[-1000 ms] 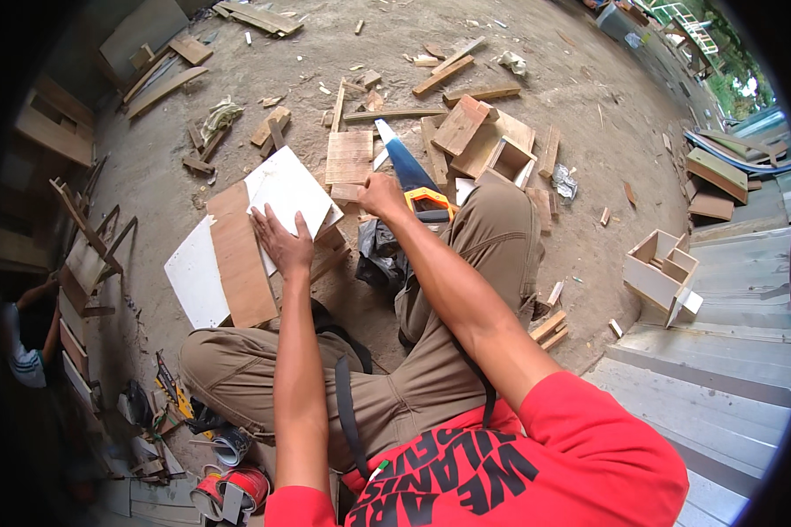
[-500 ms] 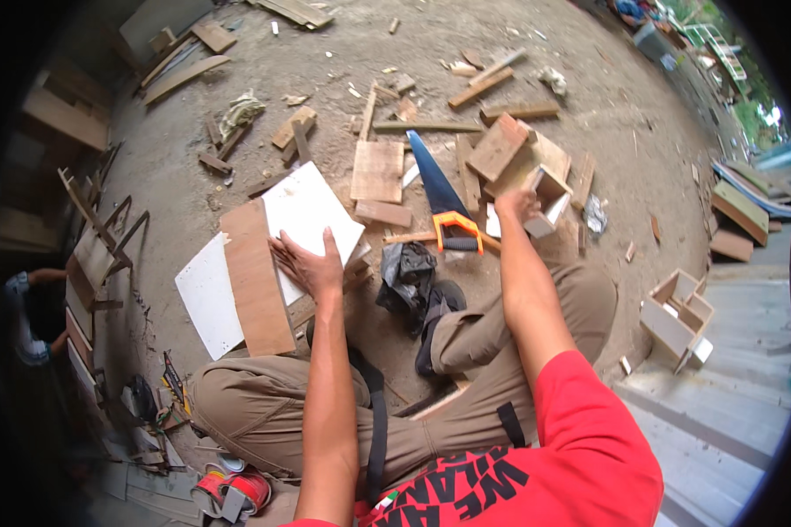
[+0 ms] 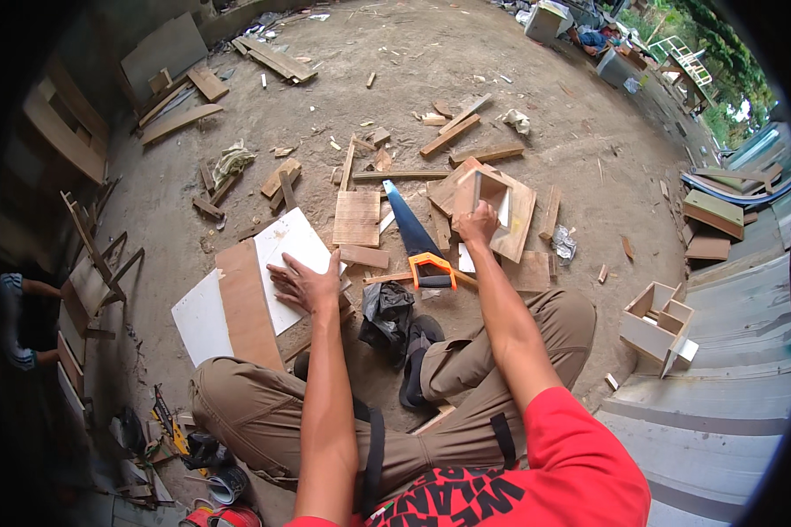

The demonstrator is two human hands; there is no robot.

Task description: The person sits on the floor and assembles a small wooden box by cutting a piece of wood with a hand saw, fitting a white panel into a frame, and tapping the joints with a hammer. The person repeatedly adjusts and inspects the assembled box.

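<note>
The left hand [image 3: 304, 283] lay with fingers spread on the white board [image 3: 281, 239] beneath them. The right hand [image 3: 479, 224] had its fingers closed on the near edge of the box [image 3: 466, 195], just beyond them. Between both hands' fingers lay the saw [image 3: 413, 230]. Bold black lettering [image 3: 468, 499] crossed the red shirt [image 3: 580, 457], well behind them.

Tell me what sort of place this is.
Probably a makeshift woodworking spot, at least partly outdoors: a handsaw lies among wood offcuts on the dirt ground, and the right hand grips a small wooden box.
</note>
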